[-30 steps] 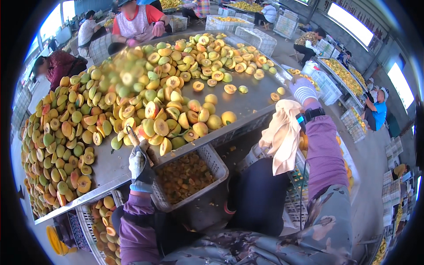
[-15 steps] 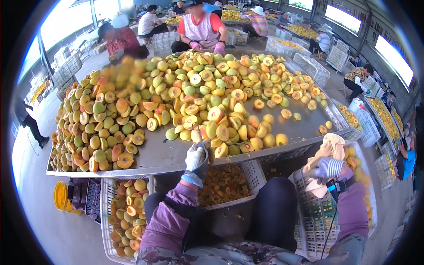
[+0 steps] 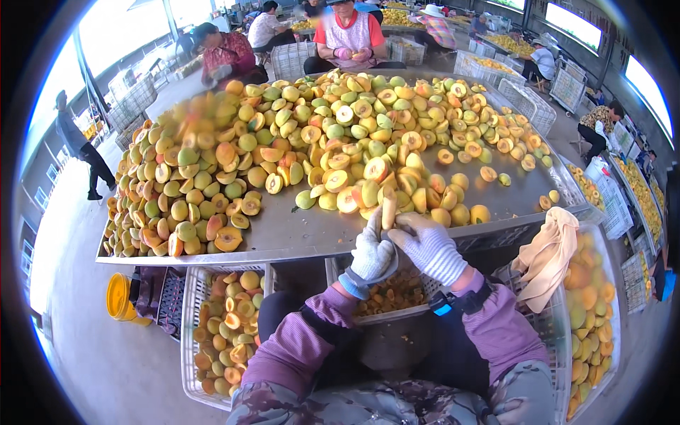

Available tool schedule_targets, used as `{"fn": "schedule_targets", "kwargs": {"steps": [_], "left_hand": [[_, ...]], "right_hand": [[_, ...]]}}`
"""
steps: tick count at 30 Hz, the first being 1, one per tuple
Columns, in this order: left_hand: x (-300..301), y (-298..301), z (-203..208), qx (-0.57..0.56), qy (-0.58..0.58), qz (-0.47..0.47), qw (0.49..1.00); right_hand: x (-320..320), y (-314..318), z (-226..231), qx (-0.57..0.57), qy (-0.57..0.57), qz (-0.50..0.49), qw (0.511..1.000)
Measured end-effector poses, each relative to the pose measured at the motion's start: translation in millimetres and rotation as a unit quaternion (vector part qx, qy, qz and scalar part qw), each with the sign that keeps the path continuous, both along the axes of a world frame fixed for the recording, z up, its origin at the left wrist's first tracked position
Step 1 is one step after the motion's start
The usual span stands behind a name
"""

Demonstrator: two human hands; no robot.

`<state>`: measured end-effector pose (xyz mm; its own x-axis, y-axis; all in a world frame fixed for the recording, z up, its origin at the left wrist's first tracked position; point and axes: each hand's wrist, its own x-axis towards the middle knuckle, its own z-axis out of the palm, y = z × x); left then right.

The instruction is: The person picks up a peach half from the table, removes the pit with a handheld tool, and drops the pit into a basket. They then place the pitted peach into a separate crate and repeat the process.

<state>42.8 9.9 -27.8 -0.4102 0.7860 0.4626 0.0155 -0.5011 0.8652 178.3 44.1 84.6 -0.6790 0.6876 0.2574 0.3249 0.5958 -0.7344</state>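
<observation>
Both hands meet just over the near edge of the metal table point(image 3: 297, 234), in knitted white gloves. My left hand point(image 3: 371, 253) is closed, fingertips pointing up; what lies inside its grip is hidden. My right hand point(image 3: 431, 248) comes in from the right, its fingers bent toward the left fingertips. Between them stands a narrow yellow piece point(image 3: 388, 210), seemingly a peach half seen edge-on, and the right fingers close against it. Right behind is the large heap of halved peaches point(image 3: 333, 131), some with brown pit centres.
A crate point(image 3: 397, 314) of brownish fruit scraps sits below my hands. Peaches fill a left crate point(image 3: 190, 354) and a right crate point(image 3: 613, 333). Tan cloth point(image 3: 547, 258) drapes over the right crates. A yellow bucket point(image 3: 119, 296) stands left. Co-workers sit across the table.
My right hand has left the tan cloth and come over beside my left hand. The slim tool tip seen above my left hand no longer shows. The whole view has shifted.
</observation>
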Motion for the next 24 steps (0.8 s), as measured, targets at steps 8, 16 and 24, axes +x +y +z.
{"fn": "schedule_targets", "kwargs": {"steps": [8, 16, 24], "left_hand": [[22.4, -13.8, 47.1, -0.092, 0.145, -0.076, 0.982], [-2.4, 44.6, 91.7, -0.144, 0.512, 0.138, 0.836], [44.8, 215.1, 114.5, -0.265, 0.675, -0.021, 0.689]], "right_hand": [[7.3, 47.1, -55.5, -0.152, 0.272, -0.100, 0.945], [88.1, 93.8, 5.7, -0.364, 0.492, -0.114, 0.783], [106.0, 93.8, -3.2, -0.417, 0.418, -0.165, 0.790]]}}
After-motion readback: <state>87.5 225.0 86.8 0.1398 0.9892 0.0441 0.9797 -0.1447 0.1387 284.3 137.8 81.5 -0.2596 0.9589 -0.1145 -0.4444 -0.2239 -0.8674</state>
